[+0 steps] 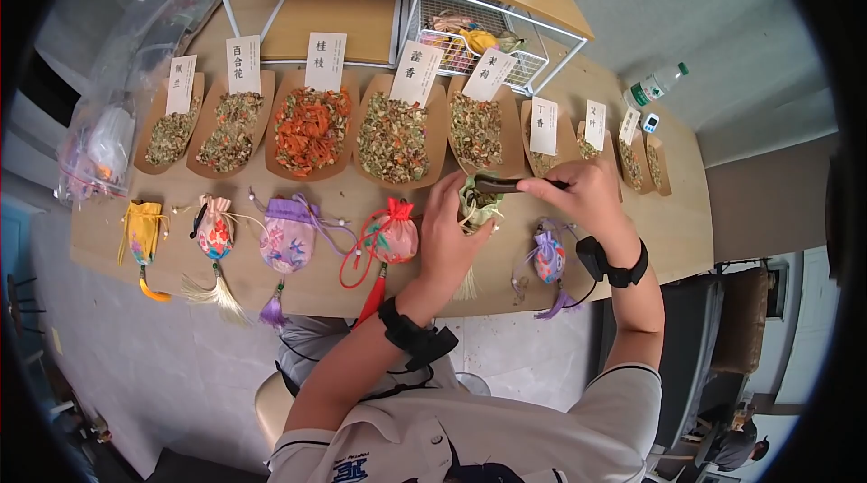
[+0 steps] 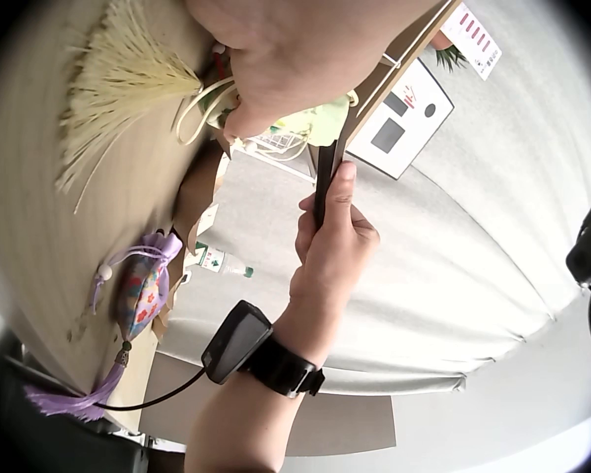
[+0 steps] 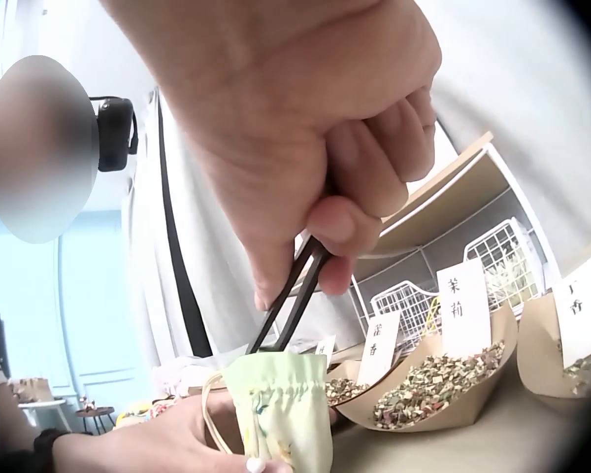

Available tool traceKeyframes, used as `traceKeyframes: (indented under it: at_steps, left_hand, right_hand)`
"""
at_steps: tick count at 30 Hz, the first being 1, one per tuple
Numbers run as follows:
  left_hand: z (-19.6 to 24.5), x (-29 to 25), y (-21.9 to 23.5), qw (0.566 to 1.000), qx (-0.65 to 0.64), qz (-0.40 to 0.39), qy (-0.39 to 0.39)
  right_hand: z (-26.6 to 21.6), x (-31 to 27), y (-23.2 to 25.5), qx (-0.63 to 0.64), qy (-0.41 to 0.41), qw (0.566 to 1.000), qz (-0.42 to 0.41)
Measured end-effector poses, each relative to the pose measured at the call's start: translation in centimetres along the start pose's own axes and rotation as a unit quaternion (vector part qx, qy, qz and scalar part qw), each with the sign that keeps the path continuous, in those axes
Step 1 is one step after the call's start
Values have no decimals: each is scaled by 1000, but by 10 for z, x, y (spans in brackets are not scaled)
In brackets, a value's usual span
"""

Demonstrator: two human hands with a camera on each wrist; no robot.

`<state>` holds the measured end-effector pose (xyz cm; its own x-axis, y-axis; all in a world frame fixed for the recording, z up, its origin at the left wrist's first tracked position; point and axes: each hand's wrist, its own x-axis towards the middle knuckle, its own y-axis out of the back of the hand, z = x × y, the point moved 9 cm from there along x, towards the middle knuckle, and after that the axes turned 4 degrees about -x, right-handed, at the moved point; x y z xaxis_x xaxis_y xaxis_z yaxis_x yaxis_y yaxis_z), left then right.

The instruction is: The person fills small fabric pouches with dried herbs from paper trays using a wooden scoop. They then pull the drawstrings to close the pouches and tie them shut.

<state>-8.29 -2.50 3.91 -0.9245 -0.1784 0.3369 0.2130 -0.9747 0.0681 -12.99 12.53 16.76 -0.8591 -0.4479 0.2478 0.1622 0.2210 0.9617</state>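
My left hand (image 1: 444, 228) grips a pale green drawstring pouch (image 3: 281, 404), its gathered mouth upward. A pale tassel (image 2: 128, 94) hangs below it. Above the pouch, my right hand (image 1: 585, 200) holds dark tongs (image 3: 295, 296), their two slim arms pointing down into the pouch's mouth. The tips are hidden inside the cloth. Dried herb bits show in the opening in the head view. Close behind the hands stands a paper tray of chopped herbs (image 1: 477, 129). Right of the pouch, a purple and blue floral sachet (image 1: 548, 257) lies on the table.
Several labelled paper trays, one with orange pieces (image 1: 312, 131), line the table (image 1: 677, 203). Finished-looking sachets, including a red one (image 1: 392, 235) and a yellow one (image 1: 143, 232), lie along the front edge. A wire basket (image 1: 433, 32) and a water bottle (image 1: 659, 84) stand behind.
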Motion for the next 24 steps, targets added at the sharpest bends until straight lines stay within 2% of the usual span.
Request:
traceKeyframes:
  at_steps: [1,7,10,13,16,19,20,24]
  left_hand:
    - [0,0,0,1000,-1,-2,0]
    - [-2,-1,-1,1000,10,-4,1]
    - [-4,-1,-2,1000,-1,-9,5]
    - [-6,-2,-3,1000,-1,-8,3]
    - [-6,-2,-3,1000,3,-6,-5]
    - [-6,-2,-3,1000,-1,-4,3]
    - [-7,-3,-3,1000,-2,-3,9]
    - [-2,-1,-1,1000,2,-8,-3]
  right_hand:
    - [-5,-1,1,-20,26,999,0]
    - [-1,2,2,-21,26,999,-13]
    - [-16,3,1,-77,59,995,-11]
    - [-17,4,2,-50,53,997,-6]
    - [13,13,6,43,-12,998,-35]
    - [51,28,-9,-41,-93,992,-75]
    - [69,28,-22,-68,-138,982,-113]
    - [82,30,-51,-121,-147,970,-149]
